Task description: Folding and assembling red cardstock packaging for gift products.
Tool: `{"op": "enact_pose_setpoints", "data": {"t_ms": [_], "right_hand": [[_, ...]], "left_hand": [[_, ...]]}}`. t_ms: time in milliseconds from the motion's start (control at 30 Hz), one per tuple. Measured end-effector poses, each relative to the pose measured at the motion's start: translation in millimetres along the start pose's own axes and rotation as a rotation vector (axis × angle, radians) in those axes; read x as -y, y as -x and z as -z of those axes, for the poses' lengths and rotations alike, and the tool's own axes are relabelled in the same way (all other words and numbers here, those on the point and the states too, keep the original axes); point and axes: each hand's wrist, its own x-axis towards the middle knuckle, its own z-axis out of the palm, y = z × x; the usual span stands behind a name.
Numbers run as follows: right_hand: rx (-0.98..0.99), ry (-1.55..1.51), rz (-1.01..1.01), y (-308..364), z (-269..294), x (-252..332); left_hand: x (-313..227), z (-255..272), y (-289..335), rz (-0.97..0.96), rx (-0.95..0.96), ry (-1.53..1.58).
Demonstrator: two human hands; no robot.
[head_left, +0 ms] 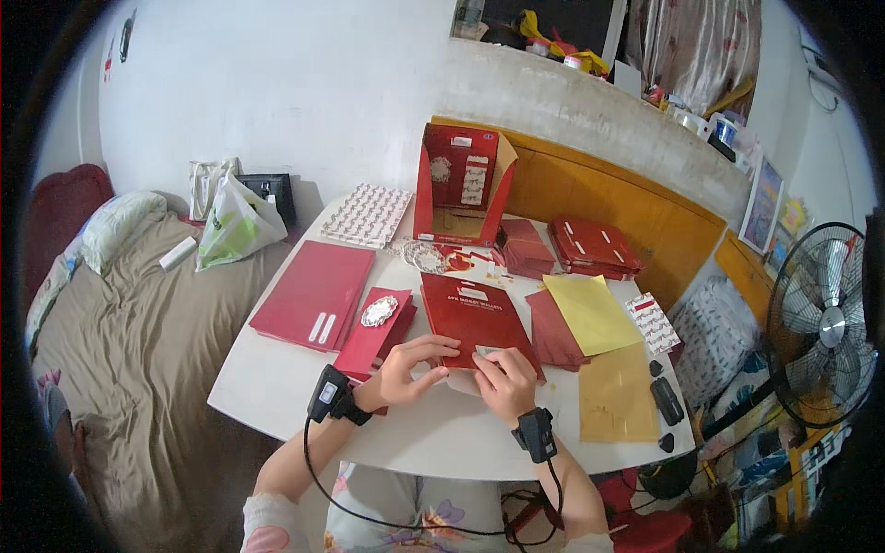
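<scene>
A flat red packet with pale lettering lies in front of me on the white table. My right hand is closed at its lower edge, thumb and fingers pinching a small pale piece like a label. My left hand is at the packet's lower left corner, fingers stretched toward it and thumb held apart. Something whitish shows below the packet between my hands, mostly hidden. Beside my left hand lie red envelopes, the top one bearing an ornate silver-white medallion.
A stack of large red sheets lies left. Farther back are patterned white sheets, an open red display box and stacked red packets. Yellow sheets and a black object lie right. A fan stands beyond.
</scene>
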Motion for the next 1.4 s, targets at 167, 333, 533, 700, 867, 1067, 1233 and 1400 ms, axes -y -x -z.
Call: {"op": "enact_pose_setpoints", "data": {"t_ms": [167, 333, 533, 700, 867, 1067, 1233, 1400], "right_hand": [[-0.011, 0.01, -0.006, -0.1, 0.5, 1.6], [-0.065, 0.052, 0.056, 1.0, 0.0, 0.8], [-0.06, 0.015, 0.093, 1.7, -2.8, 2.3], [-0.041, 0.039, 0.123, 1.9, -2.3, 2.4], [-0.057, 0.061, 0.165, -0.2, -6.8, 3.0], [-0.067, 0.023, 0.131, 3.0, -5.7, 1.9], [-0.065, -0.032, 0.047, 2.0, -1.6, 0.9], [-0.069, -0.028, 0.05, 2.5, 0.8, 1.4]], "left_hand": [[-8.5, 0.6, 1.5, -0.003, 0.014, -0.063], [-7.8, -3.2, 3.7, 0.001, 0.015, -0.157], [-9.3, 6.7, 5.4, 0.057, 0.013, -0.151], [-10.3, 7.9, 6.0, 0.066, 0.072, -0.221], [-17.3, 9.0, 8.8, 0.035, 0.082, -0.278], [-12.7, 10.8, 7.1, -0.006, 0.091, -0.254], [-15.3, 7.4, 5.8, -0.013, 0.025, -0.151], [-17.9, 7.4, 5.3, 0.013, 0.015, -0.133]]}}
